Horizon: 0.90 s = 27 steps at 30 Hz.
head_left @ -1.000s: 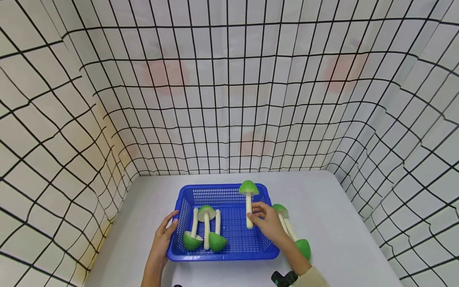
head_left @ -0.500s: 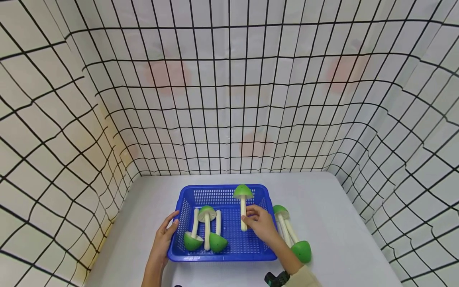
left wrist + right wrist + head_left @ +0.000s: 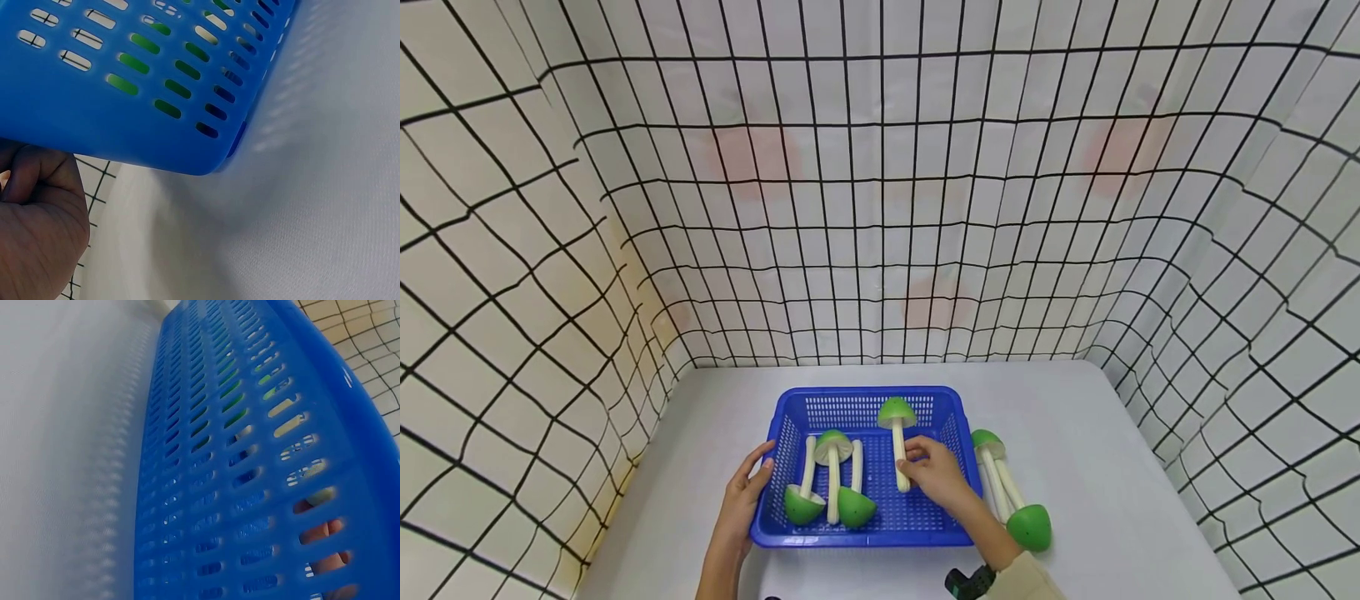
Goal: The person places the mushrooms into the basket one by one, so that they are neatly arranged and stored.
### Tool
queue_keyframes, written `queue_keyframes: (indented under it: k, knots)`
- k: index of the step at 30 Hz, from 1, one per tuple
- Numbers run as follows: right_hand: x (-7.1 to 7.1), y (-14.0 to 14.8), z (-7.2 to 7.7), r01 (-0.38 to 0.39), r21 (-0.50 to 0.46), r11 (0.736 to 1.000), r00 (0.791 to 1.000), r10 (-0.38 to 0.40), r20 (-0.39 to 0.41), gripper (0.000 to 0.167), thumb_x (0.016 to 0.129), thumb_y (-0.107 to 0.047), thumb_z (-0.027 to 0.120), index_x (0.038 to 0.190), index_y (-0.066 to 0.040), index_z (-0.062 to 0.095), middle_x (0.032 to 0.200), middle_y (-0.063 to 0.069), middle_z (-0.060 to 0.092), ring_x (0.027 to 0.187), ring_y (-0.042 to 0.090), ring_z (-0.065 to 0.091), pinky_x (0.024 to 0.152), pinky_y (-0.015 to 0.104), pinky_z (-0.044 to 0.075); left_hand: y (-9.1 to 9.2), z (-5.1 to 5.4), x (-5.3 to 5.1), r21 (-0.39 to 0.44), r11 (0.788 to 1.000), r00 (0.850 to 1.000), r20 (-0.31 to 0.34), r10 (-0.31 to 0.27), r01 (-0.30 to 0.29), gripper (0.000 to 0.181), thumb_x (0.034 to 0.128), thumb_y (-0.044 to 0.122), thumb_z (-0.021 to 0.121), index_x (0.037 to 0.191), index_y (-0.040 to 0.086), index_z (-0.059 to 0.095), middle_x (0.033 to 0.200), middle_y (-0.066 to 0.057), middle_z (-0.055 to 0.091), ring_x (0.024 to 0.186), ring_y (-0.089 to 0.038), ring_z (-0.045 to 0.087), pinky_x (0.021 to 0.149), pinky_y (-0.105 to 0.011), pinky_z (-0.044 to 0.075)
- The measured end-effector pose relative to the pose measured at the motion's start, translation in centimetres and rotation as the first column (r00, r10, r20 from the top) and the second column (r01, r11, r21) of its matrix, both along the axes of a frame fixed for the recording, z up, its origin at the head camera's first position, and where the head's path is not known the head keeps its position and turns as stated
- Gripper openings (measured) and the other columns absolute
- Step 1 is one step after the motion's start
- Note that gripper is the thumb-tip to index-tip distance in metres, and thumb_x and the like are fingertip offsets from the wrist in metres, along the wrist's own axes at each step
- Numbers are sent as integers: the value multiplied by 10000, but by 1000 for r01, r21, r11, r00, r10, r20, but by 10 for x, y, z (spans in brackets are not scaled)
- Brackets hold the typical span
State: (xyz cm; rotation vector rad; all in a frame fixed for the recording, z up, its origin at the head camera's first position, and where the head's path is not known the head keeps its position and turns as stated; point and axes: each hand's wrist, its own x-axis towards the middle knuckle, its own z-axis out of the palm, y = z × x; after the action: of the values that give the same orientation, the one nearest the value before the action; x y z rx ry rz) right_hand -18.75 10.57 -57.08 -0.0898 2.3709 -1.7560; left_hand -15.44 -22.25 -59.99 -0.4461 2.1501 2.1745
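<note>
A blue plastic basket [image 3: 917,521] stands on the white table. My left hand [image 3: 743,498] grips its left rim; in the left wrist view that hand [image 3: 40,222] has curled fingers at the basket rim [image 3: 144,161]. Over the right half of the basket, my right hand [image 3: 934,475] pinches the pale stem of a green-capped toy mushroom [image 3: 897,413], cap pointing away. Three similar mushrooms lie in the left half: a left one [image 3: 802,505], a middle one [image 3: 832,475] and a right one [image 3: 856,507]. Through the slots in the right wrist view, the right fingers [image 3: 328,562] show in part.
Outside the basket on the right lie two more mushrooms, one with its cap at the far end [image 3: 987,442], the other with its cap near me [image 3: 1030,527]. White walls with a black grid [image 3: 880,200] enclose the table [image 3: 1097,467].
My right hand has carried the mushroom leftward and slightly toward me, further over the basket. The left hand and the other mushrooms have stayed in place.
</note>
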Motion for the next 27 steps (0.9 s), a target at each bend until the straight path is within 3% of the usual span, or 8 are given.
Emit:
queue_keyframes:
  k: [7, 13, 27]
  knots:
    - [-2, -7, 3, -19, -6, 1000, 998, 19, 52, 300, 954, -66, 695, 1218, 64, 638, 1089, 175, 634, 807, 159, 673, 699, 337, 613, 0, 0, 1, 0, 1000, 1000, 10, -8, 8, 594, 1023, 521, 574, 1549, 270, 458, 1535, -173, 479, 1165, -281, 627, 876, -326, 572]
    - [-3, -10, 3, -41, 68, 997, 998, 38, 49, 305, 945, -87, 713, 1209, 51, 647, 1091, 161, 661, 785, 163, 667, 687, 345, 609, 0, 1, 2, 22, 1000, 1000, 10, -4, 4, 585, 1032, 493, 576, 1555, 261, 454, 1503, -179, 500, 1131, -262, 632, 848, -314, 565]
    - [-5, -19, -5, -111, 121, 987, 992, 103, 68, 259, 922, -69, 731, 1140, 45, 649, 993, 129, 659, 738, 176, 660, 662, 374, 613, 0, 0, -1, 18, 1000, 1000, 11, -10, 10, 570, 1020, 512, 589, 1529, 283, 478, 1488, -171, 513, 1104, -262, 649, 866, -354, 587]
